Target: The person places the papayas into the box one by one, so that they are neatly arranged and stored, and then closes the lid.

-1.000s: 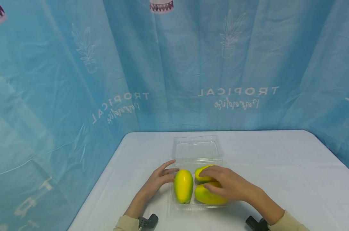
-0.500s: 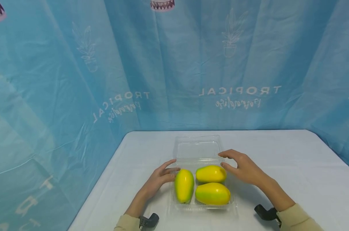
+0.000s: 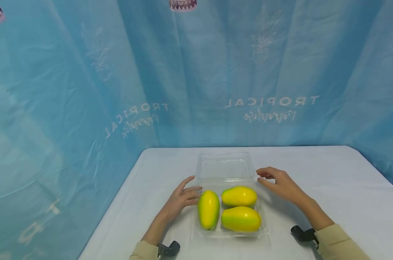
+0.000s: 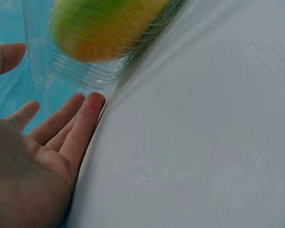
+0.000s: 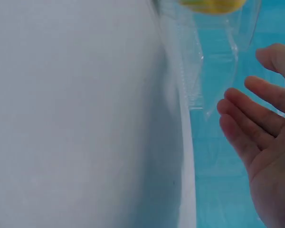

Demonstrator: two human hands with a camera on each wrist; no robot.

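Three yellow-green mangoes lie in the base of a clear plastic clamshell box (image 3: 212, 234). The left mango (image 3: 209, 210) points lengthwise; the back right mango (image 3: 239, 196) and the front right mango (image 3: 241, 219) lie crosswise. My left hand (image 3: 180, 200) is at the box's left side, fingers spread; in the left wrist view its fingertips (image 4: 94, 99) come close to the ribbed box wall. To the right of the box hovers my right hand (image 3: 278, 183), fingers relaxed and holding nothing. Its palm (image 5: 275, 175) faces the box in the right wrist view.
The box's transparent lid (image 3: 225, 167) lies folded back behind the base, flat on the white tablecloth (image 3: 313, 187). A blue printed curtain (image 3: 199, 90) hangs behind the table and along both sides. Black wrist cameras sit on both wrists.
My right hand has let go of the mangoes on the right and drawn back, away to the right of the box. My left hand has lifted its fingers slightly.
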